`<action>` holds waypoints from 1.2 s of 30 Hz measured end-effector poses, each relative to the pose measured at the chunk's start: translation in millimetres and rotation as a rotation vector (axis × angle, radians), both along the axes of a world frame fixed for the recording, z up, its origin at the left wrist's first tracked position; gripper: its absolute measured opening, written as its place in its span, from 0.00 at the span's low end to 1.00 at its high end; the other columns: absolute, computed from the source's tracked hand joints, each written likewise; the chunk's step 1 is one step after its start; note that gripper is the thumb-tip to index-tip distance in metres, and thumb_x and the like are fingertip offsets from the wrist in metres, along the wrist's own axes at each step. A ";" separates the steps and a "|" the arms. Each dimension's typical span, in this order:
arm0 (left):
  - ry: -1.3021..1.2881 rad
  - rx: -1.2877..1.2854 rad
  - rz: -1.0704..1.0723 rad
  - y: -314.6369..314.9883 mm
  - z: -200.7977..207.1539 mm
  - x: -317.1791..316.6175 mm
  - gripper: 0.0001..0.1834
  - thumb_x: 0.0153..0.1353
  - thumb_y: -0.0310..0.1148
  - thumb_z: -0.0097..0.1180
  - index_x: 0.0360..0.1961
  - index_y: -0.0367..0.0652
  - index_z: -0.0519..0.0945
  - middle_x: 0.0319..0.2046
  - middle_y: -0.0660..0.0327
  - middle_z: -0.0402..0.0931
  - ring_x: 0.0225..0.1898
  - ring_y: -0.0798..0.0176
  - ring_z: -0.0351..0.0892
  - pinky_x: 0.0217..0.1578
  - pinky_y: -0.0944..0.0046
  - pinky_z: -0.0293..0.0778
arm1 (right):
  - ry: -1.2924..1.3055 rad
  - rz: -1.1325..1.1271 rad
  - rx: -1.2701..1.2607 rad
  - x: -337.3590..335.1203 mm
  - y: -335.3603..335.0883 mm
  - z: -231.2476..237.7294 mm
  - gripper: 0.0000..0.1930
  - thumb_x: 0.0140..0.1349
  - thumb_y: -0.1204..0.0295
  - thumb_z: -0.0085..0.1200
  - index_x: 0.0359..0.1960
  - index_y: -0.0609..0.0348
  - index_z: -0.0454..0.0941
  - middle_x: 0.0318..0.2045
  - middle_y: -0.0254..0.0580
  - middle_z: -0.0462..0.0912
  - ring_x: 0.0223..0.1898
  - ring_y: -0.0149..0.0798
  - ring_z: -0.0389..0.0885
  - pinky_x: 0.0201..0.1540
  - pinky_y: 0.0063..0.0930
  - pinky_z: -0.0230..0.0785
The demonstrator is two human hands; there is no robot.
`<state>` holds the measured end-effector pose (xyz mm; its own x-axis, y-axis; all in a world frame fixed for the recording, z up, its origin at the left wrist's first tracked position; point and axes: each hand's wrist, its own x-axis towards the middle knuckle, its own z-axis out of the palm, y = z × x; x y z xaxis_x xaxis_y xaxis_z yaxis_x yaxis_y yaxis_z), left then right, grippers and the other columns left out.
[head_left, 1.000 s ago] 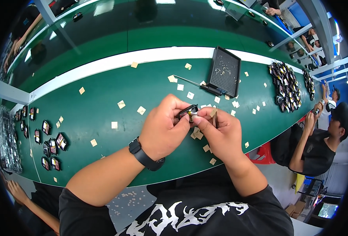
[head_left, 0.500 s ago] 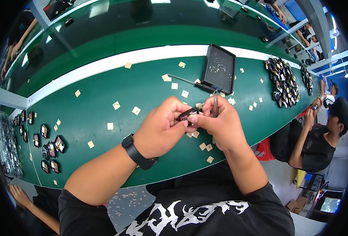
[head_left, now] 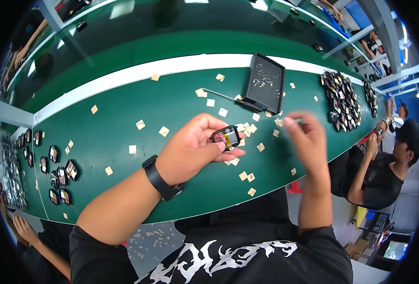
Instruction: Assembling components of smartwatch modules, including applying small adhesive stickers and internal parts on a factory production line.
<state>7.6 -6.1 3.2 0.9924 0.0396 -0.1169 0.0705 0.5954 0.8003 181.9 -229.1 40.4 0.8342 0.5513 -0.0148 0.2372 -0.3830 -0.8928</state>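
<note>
My left hand (head_left: 190, 149) grips a small black electronic device housing (head_left: 226, 137) between thumb and fingers. Its inside faces up, showing a red and black circuit area beside a silver-and-yellow block. Apart from it, to the right, my right hand (head_left: 309, 142) is smeared by motion above the green table (head_left: 181, 104). Its fingers are drawn together, and a faint greyish sliver shows near them; whether they hold anything is unclear. Small square cream paper pieces (head_left: 261, 147) lie around and beneath both hands.
Beyond my hands stands a black perforated tray (head_left: 265, 83) with tiny bits in it; a screwdriver (head_left: 221, 95) lies alongside. Similar devices form a heap (head_left: 342, 102) at the right and a loose group (head_left: 60, 177) at the left. A person (head_left: 379, 165) works at the right.
My right hand has come off the device and swung right; the tweezers seen in it earlier no longer show clearly. My left hand keeps the device, now more open to view.
</note>
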 end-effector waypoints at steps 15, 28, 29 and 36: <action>-0.007 -0.033 -0.039 2.2 -8.4 -1.1 0.20 0.65 0.13 0.37 0.58 0.34 0.68 0.63 0.34 0.70 0.59 0.43 0.81 0.60 0.50 0.81 | -1.075 -0.128 -0.852 124.7 -123.4 -40.5 0.18 0.65 0.76 0.58 0.57 0.53 0.79 0.59 0.40 0.81 0.50 0.49 0.85 0.49 0.39 0.79; -0.243 0.831 0.231 -9.5 -8.3 -0.1 0.10 0.68 0.25 0.57 0.49 0.36 0.80 0.43 0.54 0.79 0.44 0.57 0.84 0.46 0.59 0.81 | -0.949 -0.139 -0.877 166.2 -154.9 -51.6 0.20 0.71 0.73 0.50 0.64 0.52 0.75 0.63 0.48 0.77 0.61 0.53 0.78 0.58 0.40 0.73; -0.285 1.009 0.327 -9.9 -7.4 -3.7 0.11 0.64 0.28 0.61 0.47 0.39 0.82 0.37 0.54 0.80 0.42 0.52 0.83 0.43 0.55 0.78 | -0.978 -0.126 -0.859 164.8 -152.0 -51.3 0.20 0.72 0.72 0.50 0.64 0.53 0.75 0.64 0.48 0.77 0.62 0.53 0.78 0.58 0.41 0.73; -0.044 1.448 0.812 23.0 30.5 -118.2 0.11 0.64 0.29 0.63 0.47 0.42 0.86 0.38 0.56 0.85 0.40 0.54 0.85 0.44 0.57 0.79 | -1.014 -0.105 -0.698 182.1 -172.1 -61.5 0.21 0.74 0.72 0.49 0.66 0.59 0.71 0.67 0.55 0.72 0.65 0.57 0.74 0.63 0.42 0.69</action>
